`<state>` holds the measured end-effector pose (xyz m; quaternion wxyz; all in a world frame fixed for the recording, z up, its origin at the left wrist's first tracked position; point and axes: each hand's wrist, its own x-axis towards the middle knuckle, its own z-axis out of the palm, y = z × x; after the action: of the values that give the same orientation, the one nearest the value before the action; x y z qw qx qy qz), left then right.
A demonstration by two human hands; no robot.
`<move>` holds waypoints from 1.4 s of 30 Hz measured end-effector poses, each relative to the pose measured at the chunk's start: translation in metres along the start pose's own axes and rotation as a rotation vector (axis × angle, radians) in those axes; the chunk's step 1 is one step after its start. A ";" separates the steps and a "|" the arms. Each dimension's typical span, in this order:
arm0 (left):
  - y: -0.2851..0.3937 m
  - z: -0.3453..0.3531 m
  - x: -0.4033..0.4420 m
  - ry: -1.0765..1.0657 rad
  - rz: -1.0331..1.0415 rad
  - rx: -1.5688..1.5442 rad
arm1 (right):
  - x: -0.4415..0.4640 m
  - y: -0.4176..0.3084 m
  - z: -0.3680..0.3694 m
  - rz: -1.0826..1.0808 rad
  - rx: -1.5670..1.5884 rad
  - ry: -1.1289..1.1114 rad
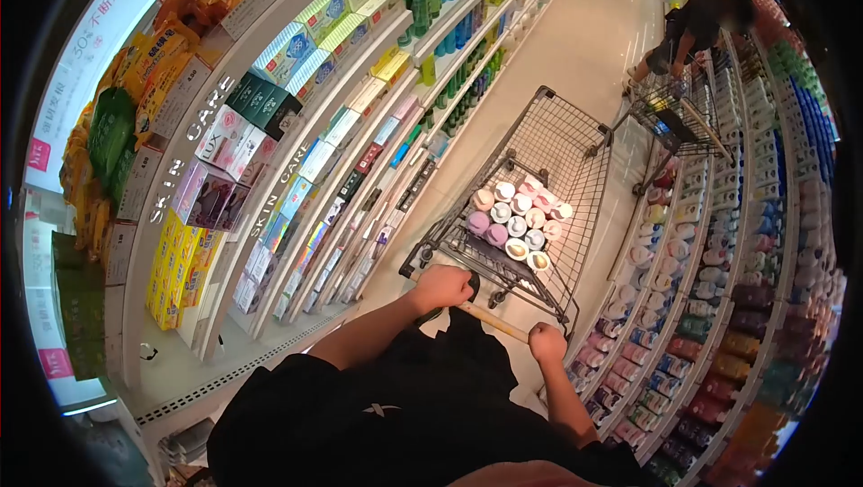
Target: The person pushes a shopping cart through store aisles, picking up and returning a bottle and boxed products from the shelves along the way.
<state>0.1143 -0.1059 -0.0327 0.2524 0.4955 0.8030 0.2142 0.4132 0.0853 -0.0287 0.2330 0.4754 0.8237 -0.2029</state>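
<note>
A wire shopping cart (589,217) stands in front of me, and its handle (493,320) runs across my body. My left hand (442,287) is wrapped round the handle's left end. Toward the other end, my right hand (547,343) also grips the handle with closed fingers. Inside the cart, near the handle side, several bottles (520,205) with white, pink and purple tops stand packed together; their labels are too small to read.
Shelves of boxed soaps and skin care (315,159) line the left side. Shelves packed with bottles (692,307) line the right. Up the aisle, a person (701,24) stands by another cart (674,119) near the right shelves. Tiled floor (548,47) runs ahead between them.
</note>
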 end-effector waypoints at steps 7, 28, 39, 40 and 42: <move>-0.008 -0.008 0.055 -0.027 -0.141 0.018 | 0.043 -0.015 -0.038 -0.069 0.026 0.136; -0.016 -0.090 0.191 -0.079 -0.280 0.002 | 0.175 -0.060 -0.127 -0.119 -0.019 0.117; -0.058 -0.107 0.294 0.021 -0.085 -0.005 | 0.256 -0.091 -0.181 -0.054 0.010 0.133; -0.061 -0.115 0.305 0.024 -0.064 -0.007 | 0.264 -0.095 -0.186 -0.027 0.014 0.145; -0.064 -0.129 0.325 -0.011 -0.022 -0.031 | 0.281 -0.101 -0.200 -0.031 0.034 0.098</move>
<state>-0.1332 0.1490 -0.0321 0.2666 0.4839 0.8037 0.2210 0.1625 0.3428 -0.0172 0.1810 0.4760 0.8378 -0.1968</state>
